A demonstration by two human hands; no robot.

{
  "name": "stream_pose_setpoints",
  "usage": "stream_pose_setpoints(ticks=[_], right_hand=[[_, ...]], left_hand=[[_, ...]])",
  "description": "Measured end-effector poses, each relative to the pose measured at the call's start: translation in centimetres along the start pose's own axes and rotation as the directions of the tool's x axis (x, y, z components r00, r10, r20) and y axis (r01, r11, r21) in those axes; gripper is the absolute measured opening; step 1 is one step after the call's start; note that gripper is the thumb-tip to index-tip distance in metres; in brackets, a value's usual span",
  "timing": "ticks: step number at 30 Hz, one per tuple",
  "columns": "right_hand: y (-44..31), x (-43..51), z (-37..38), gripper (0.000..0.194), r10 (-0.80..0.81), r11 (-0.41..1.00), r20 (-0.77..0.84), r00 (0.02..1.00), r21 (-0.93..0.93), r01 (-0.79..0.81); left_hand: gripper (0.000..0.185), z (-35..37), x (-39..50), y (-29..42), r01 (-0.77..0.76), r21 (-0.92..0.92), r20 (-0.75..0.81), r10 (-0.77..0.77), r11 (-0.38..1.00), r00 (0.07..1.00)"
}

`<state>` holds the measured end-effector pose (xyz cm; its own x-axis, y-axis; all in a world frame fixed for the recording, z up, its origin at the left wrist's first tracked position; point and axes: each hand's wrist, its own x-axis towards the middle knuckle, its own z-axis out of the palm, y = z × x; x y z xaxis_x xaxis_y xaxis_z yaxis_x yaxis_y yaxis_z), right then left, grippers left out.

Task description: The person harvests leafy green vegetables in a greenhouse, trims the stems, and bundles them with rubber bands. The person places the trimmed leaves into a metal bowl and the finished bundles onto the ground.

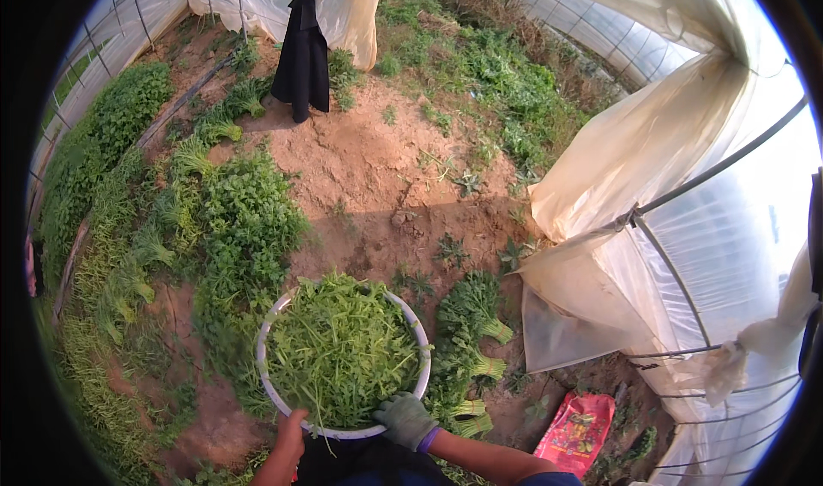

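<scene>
A round, pale-rimmed basin (424, 348), heaped with loose leafy greens (344, 351), is in front of my body at the lower middle. My left hand (292, 431) is bare and grips the near left part of the rim. On the near right, my right hand (405, 418) wears a grey-green work glove with a purple cuff. Its fingers lie over the rim and touch the greens, while the thumb side is partly hidden. Tied bunches of greens (479, 332) lie on the soil just right of the basin.
Leafy plants (247, 213) and more bunches (218, 129) stretch along the left. A dark garment (302, 55) hangs from the frame at the back. Plastic sheeting (598, 158) on curved poles (726, 155) borders the right. A red printed bag (575, 431) lies at lower right.
</scene>
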<state>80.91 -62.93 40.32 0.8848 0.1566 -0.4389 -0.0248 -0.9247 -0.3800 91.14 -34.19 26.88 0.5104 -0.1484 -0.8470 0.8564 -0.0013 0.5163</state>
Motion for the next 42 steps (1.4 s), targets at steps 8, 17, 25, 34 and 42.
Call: stream_pose_setpoints(ticks=[8, 17, 25, 34, 42], right_hand=[[11.8, 12.0, -7.1, 0.031, 0.141, 0.98, 0.079, 0.987, 0.129, -0.151], [18.9, 23.1, -13.0, 0.038, 0.167, 0.947, 0.137, 0.976, 0.254, -0.198], [32.2, 31.7, -15.2, 0.033, 0.156, 0.943, 0.209, 0.966, 0.261, -0.208], [65.2, 35.6, -38.1, 0.019, 0.184, 0.961, -0.445, 0.876, -0.105, -0.256], [104.5, 38.3, -52.8, 0.051, 0.863, 0.408, -0.147, 0.483, -0.36, -0.839]], left_hand=[[0.055, 11.9, 12.1, 12.0, 0.113, 0.105, -0.033, -0.11, 0.988, 0.993], [0.044, 21.3, 19.2, 26.4, 0.168, 0.46, -0.066, -0.156, 0.872, 0.986], [0.038, 34.3, 29.4, 32.5, 0.139, 0.499, -0.044, -0.136, 0.855, 0.99], [0.054, 74.7, 42.0, 49.3, -0.198, 0.367, 0.478, -0.002, 0.909, 0.878], [0.106, 81.4, 50.1, 44.4, -0.346, 0.54, 0.598, -0.062, 0.767, 0.799]])
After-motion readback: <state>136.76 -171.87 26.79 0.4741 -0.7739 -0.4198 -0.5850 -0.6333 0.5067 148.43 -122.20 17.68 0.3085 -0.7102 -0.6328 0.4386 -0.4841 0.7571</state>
